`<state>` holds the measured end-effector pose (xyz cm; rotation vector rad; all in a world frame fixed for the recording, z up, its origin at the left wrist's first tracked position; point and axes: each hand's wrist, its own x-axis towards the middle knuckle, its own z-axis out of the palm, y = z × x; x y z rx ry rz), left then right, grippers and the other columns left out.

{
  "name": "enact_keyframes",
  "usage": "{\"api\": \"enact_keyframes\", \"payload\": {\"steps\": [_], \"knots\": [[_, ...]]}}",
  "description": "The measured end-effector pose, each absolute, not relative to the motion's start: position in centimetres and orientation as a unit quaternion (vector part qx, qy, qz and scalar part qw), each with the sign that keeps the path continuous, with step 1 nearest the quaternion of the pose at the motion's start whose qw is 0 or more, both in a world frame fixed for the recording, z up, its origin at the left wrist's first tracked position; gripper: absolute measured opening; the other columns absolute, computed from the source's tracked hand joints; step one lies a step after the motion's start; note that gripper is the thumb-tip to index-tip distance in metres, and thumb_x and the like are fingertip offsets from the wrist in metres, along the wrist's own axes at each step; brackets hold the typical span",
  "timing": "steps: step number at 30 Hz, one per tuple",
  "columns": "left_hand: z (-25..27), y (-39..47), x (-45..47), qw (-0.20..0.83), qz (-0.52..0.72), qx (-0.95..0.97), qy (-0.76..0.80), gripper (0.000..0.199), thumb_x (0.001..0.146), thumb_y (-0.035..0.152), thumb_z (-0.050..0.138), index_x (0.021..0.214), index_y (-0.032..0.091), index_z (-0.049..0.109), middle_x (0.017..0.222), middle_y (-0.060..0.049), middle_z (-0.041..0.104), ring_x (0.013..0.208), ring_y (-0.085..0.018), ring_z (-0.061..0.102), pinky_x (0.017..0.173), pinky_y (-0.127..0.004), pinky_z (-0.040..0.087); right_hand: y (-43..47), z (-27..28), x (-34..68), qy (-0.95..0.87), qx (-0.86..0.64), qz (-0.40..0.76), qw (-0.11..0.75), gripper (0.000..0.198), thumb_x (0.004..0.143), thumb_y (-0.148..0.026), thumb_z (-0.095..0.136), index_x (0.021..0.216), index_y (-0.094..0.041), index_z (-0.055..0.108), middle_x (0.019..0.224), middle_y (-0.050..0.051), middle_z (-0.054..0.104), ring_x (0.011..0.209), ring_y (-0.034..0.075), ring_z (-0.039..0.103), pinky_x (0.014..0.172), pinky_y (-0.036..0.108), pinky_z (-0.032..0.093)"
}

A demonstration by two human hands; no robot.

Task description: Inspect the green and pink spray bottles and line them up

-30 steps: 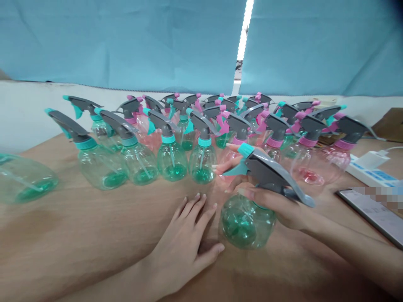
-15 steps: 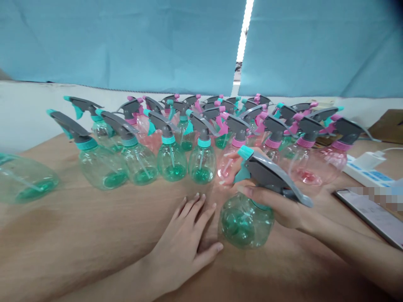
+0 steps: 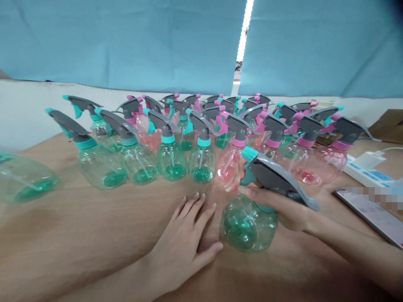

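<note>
My right hand [image 3: 277, 204] is wrapped round the neck of a green spray bottle [image 3: 242, 226] with a grey head and a teal nozzle and trigger. Its fingers are by the trigger, and the bottle tilts with its nozzle pointing to the left and away from me. To its left, my left hand [image 3: 185, 237] lies flat on the wooden table [image 3: 103, 235], fingers spread, holding nothing. Beyond both hands stands a front row of spray bottles, among them a green bottle [image 3: 202, 164] and a pink bottle [image 3: 231, 162].
Several more spray bottles crowd behind the front row. One green bottle [image 3: 27, 178] is cut off at the left edge. On the right are a phone [image 3: 371, 218], a white power strip [image 3: 367, 172] with a plugged-in charger [image 3: 370, 159], and a brown box [image 3: 388, 126]. A blue sheet [image 3: 126, 46] hangs behind.
My right hand and the green spray bottle have shifted slightly right and toward me. Its fingers have drawn in closer to the trigger. My left hand stays in place.
</note>
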<state>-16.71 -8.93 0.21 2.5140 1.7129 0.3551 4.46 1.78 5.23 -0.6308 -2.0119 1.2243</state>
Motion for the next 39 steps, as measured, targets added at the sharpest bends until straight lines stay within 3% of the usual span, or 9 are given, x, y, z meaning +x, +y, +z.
{"api": "enact_keyframes", "payload": {"steps": [2,5,7,14,20,29,39], "knots": [[0.2,-9.0,-16.7,0.039,0.119,0.821,0.557,0.063,0.091,0.052,0.052,0.142,0.018,0.037,0.146,-0.014,0.038,0.134,-0.033,0.033,0.108,-0.053,0.027,1.7,5.7,4.0,-0.766,-0.233,0.5,0.33,0.014,0.087,-0.039,0.058,0.093,-0.031,0.069,0.065,-0.003,0.063,0.066,0.018,0.065,0.067,0.033,0.055],[0.2,-9.0,-16.7,0.039,0.122,0.821,0.556,0.063,0.091,0.051,0.052,0.142,0.018,0.036,0.147,-0.014,0.038,0.134,-0.033,0.033,0.107,-0.053,0.027,1.6,5.9,3.7,-0.754,-0.211,0.536,0.315,0.013,0.087,-0.037,0.059,0.092,-0.031,0.069,0.079,0.0,0.069,0.097,0.021,0.066,0.093,0.039,0.05],[0.2,-9.0,-16.7,0.041,0.122,0.82,0.557,0.063,0.091,0.051,0.051,0.142,0.017,0.036,0.147,-0.014,0.038,0.134,-0.033,0.033,0.107,-0.054,0.028,1.6,5.8,3.7,-0.749,-0.206,0.548,0.311,0.014,0.088,-0.035,0.058,0.097,-0.031,0.068,0.084,0.0,0.07,0.106,0.022,0.063,0.099,0.042,0.047],[0.4,-9.0,-16.6,0.044,0.131,0.818,0.558,0.061,0.091,0.051,0.052,0.141,0.018,0.038,0.145,-0.014,0.04,0.133,-0.033,0.034,0.107,-0.053,0.027,1.6,6.0,3.4,-0.756,-0.195,0.535,0.323,0.033,0.088,-0.033,0.058,0.121,-0.032,0.059,0.097,0.001,0.072,0.108,0.022,0.063,0.1,0.044,0.047],[0.7,-9.0,-16.6,0.048,0.119,0.819,0.56,0.063,0.09,0.05,0.053,0.141,0.017,0.037,0.146,-0.014,0.038,0.135,-0.032,0.032,0.108,-0.053,0.027,1.5,6.3,3.2,-0.751,-0.194,0.532,0.34,0.034,0.087,-0.033,0.06,0.121,-0.032,0.058,0.103,0.002,0.071,0.106,0.021,0.064,0.092,0.037,0.052],[0.6,-8.9,-16.5,0.057,0.109,0.819,0.561,0.064,0.091,0.05,0.052,0.142,0.016,0.036,0.148,-0.015,0.036,0.136,-0.032,0.03,0.109,-0.053,0.025,0.7,8.1,2.5,-0.754,-0.186,0.518,0.358,0.035,0.085,-0.021,0.056,0.117,-0.033,0.059,0.09,0.002,0.07,0.079,0.019,0.067,0.071,0.033,0.055],[0.6,-9.0,-16.5,0.048,0.112,0.82,0.559,0.064,0.091,0.05,0.053,0.142,0.016,0.036,0.146,-0.015,0.038,0.135,-0.032,0.032,0.108,-0.053,0.026,1.0,7.3,2.9,-0.769,-0.185,0.508,0.342,0.029,0.087,-0.018,0.053,0.112,-0.029,0.061,0.089,0.001,0.067,0.074,0.016,0.063,0.072,0.031,0.052]]}}
